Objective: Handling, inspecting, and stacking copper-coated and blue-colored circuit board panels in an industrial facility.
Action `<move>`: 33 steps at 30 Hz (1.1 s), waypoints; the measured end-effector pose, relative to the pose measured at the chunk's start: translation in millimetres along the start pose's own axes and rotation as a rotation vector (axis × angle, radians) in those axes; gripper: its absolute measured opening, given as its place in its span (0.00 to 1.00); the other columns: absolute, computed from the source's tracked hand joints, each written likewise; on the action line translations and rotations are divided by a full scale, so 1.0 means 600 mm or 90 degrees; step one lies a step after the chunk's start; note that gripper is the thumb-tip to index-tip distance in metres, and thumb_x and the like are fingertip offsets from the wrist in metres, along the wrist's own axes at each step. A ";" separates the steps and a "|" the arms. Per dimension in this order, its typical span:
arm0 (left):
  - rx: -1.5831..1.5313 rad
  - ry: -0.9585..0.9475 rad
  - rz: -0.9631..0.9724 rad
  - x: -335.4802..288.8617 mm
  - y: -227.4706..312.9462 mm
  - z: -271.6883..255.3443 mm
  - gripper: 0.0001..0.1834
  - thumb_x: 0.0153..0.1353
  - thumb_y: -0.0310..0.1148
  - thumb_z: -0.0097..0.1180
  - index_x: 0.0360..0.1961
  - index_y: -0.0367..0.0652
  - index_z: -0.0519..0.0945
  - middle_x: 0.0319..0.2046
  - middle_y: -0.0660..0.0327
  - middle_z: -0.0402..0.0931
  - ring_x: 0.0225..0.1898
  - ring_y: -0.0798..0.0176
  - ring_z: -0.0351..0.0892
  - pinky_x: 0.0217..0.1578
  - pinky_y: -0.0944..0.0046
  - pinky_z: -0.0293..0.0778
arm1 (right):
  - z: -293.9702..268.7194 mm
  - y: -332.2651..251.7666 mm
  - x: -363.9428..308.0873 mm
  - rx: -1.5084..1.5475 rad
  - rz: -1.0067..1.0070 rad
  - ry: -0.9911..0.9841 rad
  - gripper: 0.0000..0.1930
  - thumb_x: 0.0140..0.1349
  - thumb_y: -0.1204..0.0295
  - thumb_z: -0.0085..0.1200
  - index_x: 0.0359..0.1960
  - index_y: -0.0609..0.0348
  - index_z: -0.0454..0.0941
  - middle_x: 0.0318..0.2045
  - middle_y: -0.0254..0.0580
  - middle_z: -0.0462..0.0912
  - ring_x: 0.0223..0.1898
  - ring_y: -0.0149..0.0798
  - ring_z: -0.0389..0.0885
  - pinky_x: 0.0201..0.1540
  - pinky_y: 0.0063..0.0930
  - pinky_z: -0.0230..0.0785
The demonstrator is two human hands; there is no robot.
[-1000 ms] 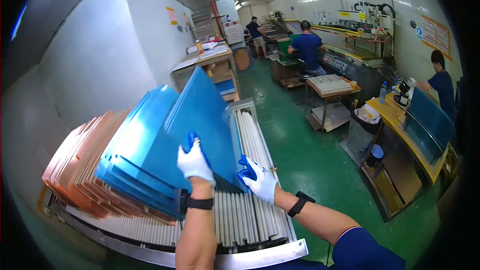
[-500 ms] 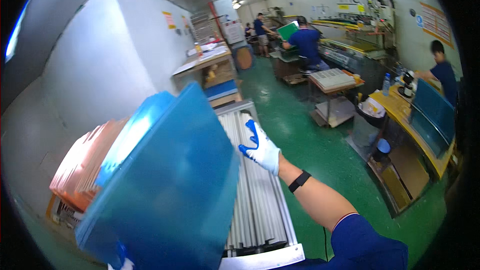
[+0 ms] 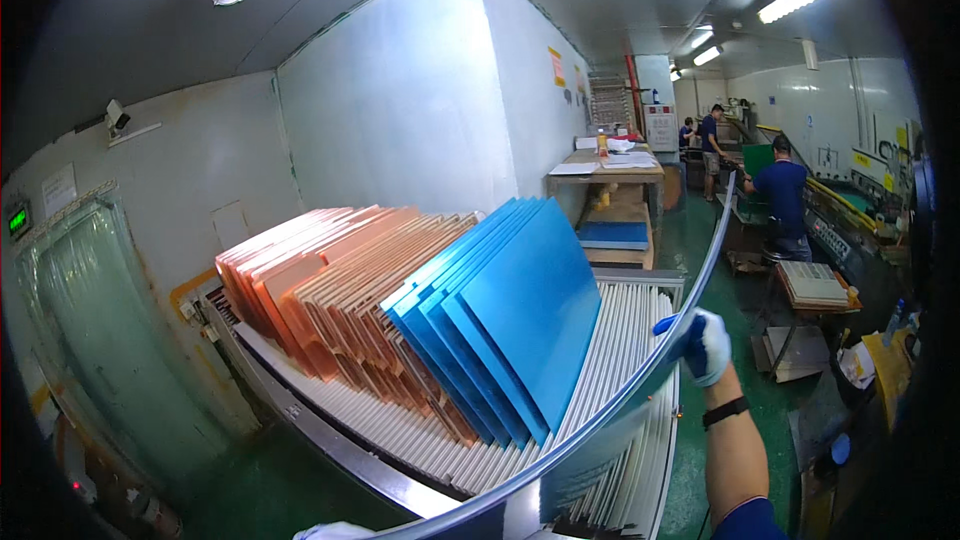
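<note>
A large thin panel (image 3: 606, 417) is held tilted in front of me, seen almost edge-on, its pale edge bowed by the lens. My right hand (image 3: 705, 348), in a white glove with blue fingers, grips its far right edge. At the bottom of the picture my left hand (image 3: 336, 532), also gloved, is at the panel's near end; most of its fingers are out of view. Beyond the panel, several blue panels (image 3: 530, 310) lean upright in a ribbed grey rack (image 3: 628, 312). Left of them stand many copper-coloured panels (image 3: 330, 285).
A wooden table (image 3: 606, 178) with papers and a bottle stands past the rack; a blue sheet (image 3: 613, 234) lies on its lower shelf. To the right, a co-worker (image 3: 780, 195) sits near machines. A small stand (image 3: 815, 285) carries stacked boards. A strip-curtained doorway (image 3: 120, 310) is at left.
The view has swung left and up. My right hand, open and apart before, now grips the panel's edge. The blue panel filling the foreground has given way to a panel seen edge-on.
</note>
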State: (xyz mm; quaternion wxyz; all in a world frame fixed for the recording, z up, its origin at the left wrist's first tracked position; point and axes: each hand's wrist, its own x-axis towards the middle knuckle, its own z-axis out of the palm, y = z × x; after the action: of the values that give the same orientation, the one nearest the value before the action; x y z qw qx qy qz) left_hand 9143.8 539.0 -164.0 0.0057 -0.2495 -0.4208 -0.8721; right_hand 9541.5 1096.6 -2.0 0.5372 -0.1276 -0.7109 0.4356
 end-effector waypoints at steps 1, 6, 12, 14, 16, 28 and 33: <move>-0.153 0.147 -0.092 0.004 -0.013 0.006 0.21 0.71 0.44 0.45 0.43 0.33 0.77 0.37 0.49 0.80 0.35 0.52 0.79 0.40 0.50 0.78 | -0.004 -0.026 0.001 0.088 -0.015 0.015 0.38 0.65 0.37 0.48 0.42 0.71 0.81 0.36 0.49 0.86 0.32 0.38 0.84 0.38 0.30 0.78; 0.025 -0.312 -0.095 0.082 0.077 0.334 0.15 0.63 0.27 0.56 0.50 0.32 0.77 0.38 0.48 0.80 0.35 0.52 0.80 0.40 0.54 0.79 | -0.067 -0.066 -0.022 -0.143 0.055 0.016 0.39 0.69 0.36 0.41 0.46 0.68 0.80 0.35 0.44 0.85 0.35 0.36 0.83 0.41 0.30 0.76; 0.142 -0.334 -0.116 0.105 0.087 0.451 0.14 0.70 0.35 0.54 0.51 0.36 0.75 0.38 0.61 0.75 0.39 0.66 0.72 0.41 0.61 0.70 | -0.072 0.062 -0.102 -0.038 0.096 0.168 0.30 0.74 0.45 0.40 0.40 0.64 0.81 0.30 0.40 0.83 0.30 0.36 0.80 0.35 0.31 0.73; 0.167 -0.332 -0.065 0.141 0.064 0.446 0.20 0.67 0.38 0.56 0.54 0.36 0.73 0.44 0.58 0.73 0.45 0.61 0.70 0.47 0.58 0.68 | -0.105 0.087 -0.113 -0.187 0.082 0.168 0.31 0.73 0.43 0.40 0.25 0.59 0.73 0.20 0.34 0.72 0.24 0.32 0.70 0.28 0.32 0.64; 0.272 -0.314 0.029 0.214 0.028 0.447 0.25 0.64 0.42 0.58 0.57 0.37 0.72 0.49 0.55 0.71 0.51 0.57 0.68 0.53 0.56 0.65 | -0.063 0.042 -0.093 -0.222 0.069 0.153 0.31 0.73 0.43 0.40 0.24 0.60 0.72 0.20 0.36 0.73 0.23 0.33 0.70 0.27 0.32 0.63; 0.720 -0.501 0.237 0.424 -0.062 0.619 0.50 0.49 0.54 0.69 0.66 0.34 0.65 0.62 0.43 0.70 0.68 0.45 0.64 0.67 0.51 0.61 | -0.028 -0.003 -0.107 -0.063 0.063 0.168 0.29 0.71 0.45 0.46 0.30 0.63 0.77 0.26 0.45 0.82 0.26 0.40 0.81 0.32 0.33 0.75; 0.358 -0.569 -0.099 0.328 0.004 0.707 0.47 0.53 0.42 0.73 0.68 0.36 0.61 0.51 0.52 0.78 0.50 0.61 0.79 0.52 0.65 0.75 | -0.042 0.007 -0.109 0.023 0.084 0.150 0.28 0.71 0.46 0.47 0.34 0.64 0.78 0.29 0.47 0.83 0.28 0.43 0.83 0.35 0.36 0.77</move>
State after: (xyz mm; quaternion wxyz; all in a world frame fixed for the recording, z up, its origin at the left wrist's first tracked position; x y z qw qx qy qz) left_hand 9154.5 889.5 145.3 -0.1720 -0.5534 -0.6173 -0.5321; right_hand 9587.7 1068.5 -46.6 0.5894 -0.2144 -0.6251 0.4646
